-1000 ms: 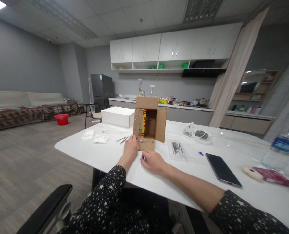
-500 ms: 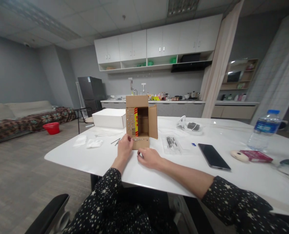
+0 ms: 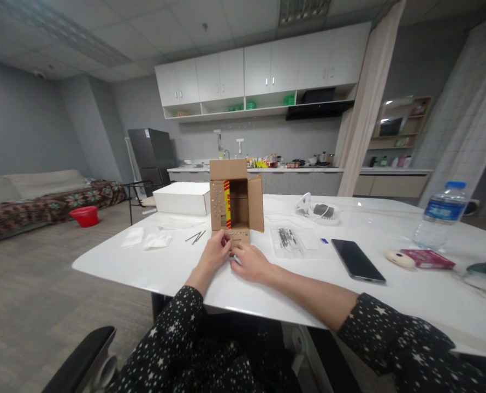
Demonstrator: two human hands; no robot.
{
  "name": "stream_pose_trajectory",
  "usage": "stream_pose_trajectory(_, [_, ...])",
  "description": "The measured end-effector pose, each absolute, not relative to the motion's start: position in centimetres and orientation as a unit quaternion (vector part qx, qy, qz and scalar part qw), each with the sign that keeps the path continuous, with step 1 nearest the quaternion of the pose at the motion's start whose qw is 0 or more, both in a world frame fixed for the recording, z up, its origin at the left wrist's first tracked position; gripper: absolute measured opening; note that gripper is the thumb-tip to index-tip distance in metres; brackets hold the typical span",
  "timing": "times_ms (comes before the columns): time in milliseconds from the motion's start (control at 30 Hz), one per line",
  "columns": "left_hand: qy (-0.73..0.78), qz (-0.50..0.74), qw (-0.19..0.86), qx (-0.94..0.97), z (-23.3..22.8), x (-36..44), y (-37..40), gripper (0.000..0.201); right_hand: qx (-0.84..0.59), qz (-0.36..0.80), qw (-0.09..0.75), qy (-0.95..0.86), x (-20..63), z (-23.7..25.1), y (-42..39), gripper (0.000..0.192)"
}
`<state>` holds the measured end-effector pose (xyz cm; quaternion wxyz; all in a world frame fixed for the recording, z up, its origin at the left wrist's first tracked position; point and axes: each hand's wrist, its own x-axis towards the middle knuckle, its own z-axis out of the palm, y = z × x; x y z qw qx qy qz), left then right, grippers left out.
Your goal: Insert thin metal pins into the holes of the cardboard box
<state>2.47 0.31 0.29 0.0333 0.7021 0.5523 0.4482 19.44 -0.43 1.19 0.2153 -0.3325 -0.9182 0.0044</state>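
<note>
An open cardboard box [image 3: 256,203] stands on the white table in front of me, its opening facing me. Small shiny pieces dot its left flap [image 3: 217,205], and more sit in a row along the lower flap [image 3: 243,237], which lies toward me. My left hand [image 3: 215,250] is closed in a pinch over the left part of that lower flap; whatever its fingertips hold is too small to make out. My right hand [image 3: 249,263] rests at the flap's near edge with its fingers curled, close to the left fingertips. What lies between the right fingers is hidden.
Thin metal rods [image 3: 199,237] and white tissues [image 3: 158,240] lie to the left, before a white box [image 3: 182,198]. To the right are a clear plastic case [image 3: 287,243] of metal pieces, a phone [image 3: 357,261], a maroon packet [image 3: 428,259] and a water bottle [image 3: 442,215].
My left hand has moved right, from the lower flap's left edge to over the flap, nearer my right hand. The right hand's fingers have shifted slightly up onto the flap's edge.
</note>
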Motion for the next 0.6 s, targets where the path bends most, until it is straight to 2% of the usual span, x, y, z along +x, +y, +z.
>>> stream_pose_trajectory(267, [0.536, 0.399, 0.097, 0.738, 0.57, 2.51, 0.28, 0.017, -0.339, 0.011, 0.225, -0.913, 19.46, 0.92, -0.35, 0.024])
stream_pose_trajectory(600, [0.530, 0.359, 0.070, 0.765, 0.96, 2.63, 0.02, 0.016, -0.378, 0.006, 0.206, -0.902, 19.42, 1.11, -0.70, 0.029])
